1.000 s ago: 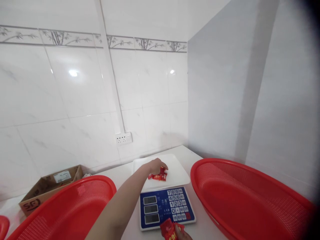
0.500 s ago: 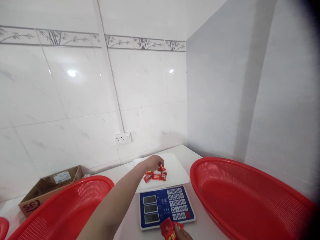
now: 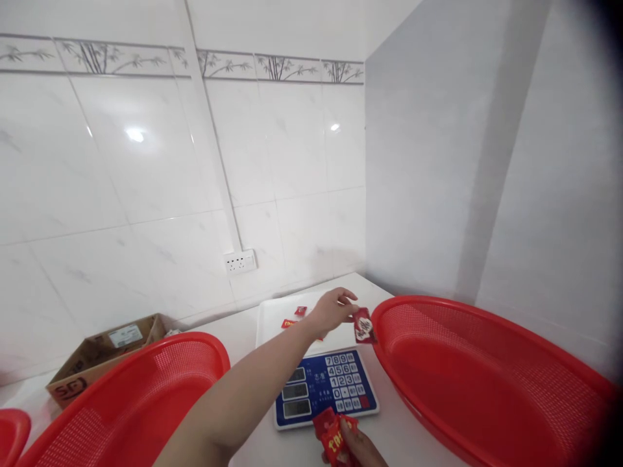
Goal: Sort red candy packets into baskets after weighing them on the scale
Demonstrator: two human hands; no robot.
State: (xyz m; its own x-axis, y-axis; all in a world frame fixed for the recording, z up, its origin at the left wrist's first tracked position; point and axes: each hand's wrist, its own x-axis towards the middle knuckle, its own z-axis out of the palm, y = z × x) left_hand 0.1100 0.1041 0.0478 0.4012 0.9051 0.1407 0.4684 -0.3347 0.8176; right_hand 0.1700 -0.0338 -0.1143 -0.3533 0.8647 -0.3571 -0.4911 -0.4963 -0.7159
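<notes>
My left hand [image 3: 335,310] reaches across the white tray of a digital scale [image 3: 321,395]. Its fingers pinch a small dark-red packet [image 3: 364,326] at the tray's right edge, close by the rim of the right red basket [image 3: 433,303]. Low in the view, my right hand [image 3: 361,446] is closed around several red packets [image 3: 335,440] with yellow lettering, in front of the scale's blue panel. On the tray [image 3: 267,316] lie a small red packet [image 3: 301,311] and another red packet [image 3: 288,323]; my left forearm hides part of the tray.
A second red basket [image 3: 221,347] stands to the left, partly behind my forearm. Beyond it is an open cardboard box [image 3: 73,388]. Another red rim [image 3: 19,421] shows at the left edge. A tiled wall with a socket [image 3: 240,261] bounds the back; a grey wall rises on the right.
My left hand has moved right from the packets on the tray, carrying one packet toward the right basket. My right hand stays low, still holding its packets. The view has tilted slightly.
</notes>
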